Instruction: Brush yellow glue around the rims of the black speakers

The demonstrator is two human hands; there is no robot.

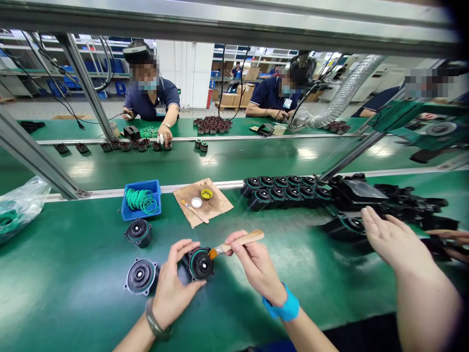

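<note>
My left hand (175, 286) grips a round black motor housing (201, 264) with a green O-ring round its top, tilted toward me above the green bench. In my right hand (256, 266) is a wooden-handled brush (240, 240). Its orange-brown bristles touch the housing's top near the ring. Left of my left hand stand two similar parts: a housing with a pale rim (140, 276) and a black one (138, 232). Behind them sits a blue bin (141, 215) of green O-rings (141, 200).
A cardboard sheet (220, 208) carries a yellow dish (206, 194), a white lid (196, 202) and a second brush (194, 211). Rows of black housings (278, 194) stand at the right. A co-worker's hand (399, 239) reaches in there. A metal post (34, 151) rises at left.
</note>
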